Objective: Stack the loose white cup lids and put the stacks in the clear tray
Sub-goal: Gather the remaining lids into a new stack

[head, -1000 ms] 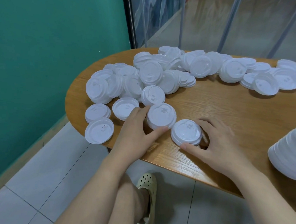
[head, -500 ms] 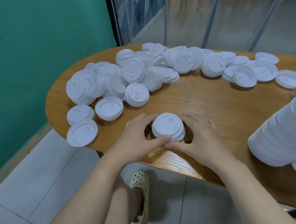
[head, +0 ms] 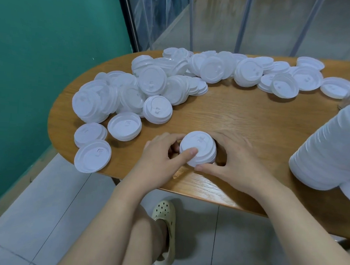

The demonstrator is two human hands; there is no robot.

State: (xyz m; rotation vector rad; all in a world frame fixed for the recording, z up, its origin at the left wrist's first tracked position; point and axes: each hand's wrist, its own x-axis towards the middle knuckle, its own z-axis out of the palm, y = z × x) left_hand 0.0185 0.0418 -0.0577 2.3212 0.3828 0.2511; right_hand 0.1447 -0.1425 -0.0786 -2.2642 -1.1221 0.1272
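White lid stack (head: 198, 148) sits upright on the bench (head: 243, 124), cupped between left hand (head: 160, 158) and right hand (head: 234, 163), fingers curled round it.

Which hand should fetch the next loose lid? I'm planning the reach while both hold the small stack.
Left, probably. The left hand grips the small stack on the side facing the nearest upturned lid. The right hand sits on the far side.

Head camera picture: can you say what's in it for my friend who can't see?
Two hands, the left hand and right hand, grip a small stack of white lids on a wooden table. Many loose lids lie scattered behind it.
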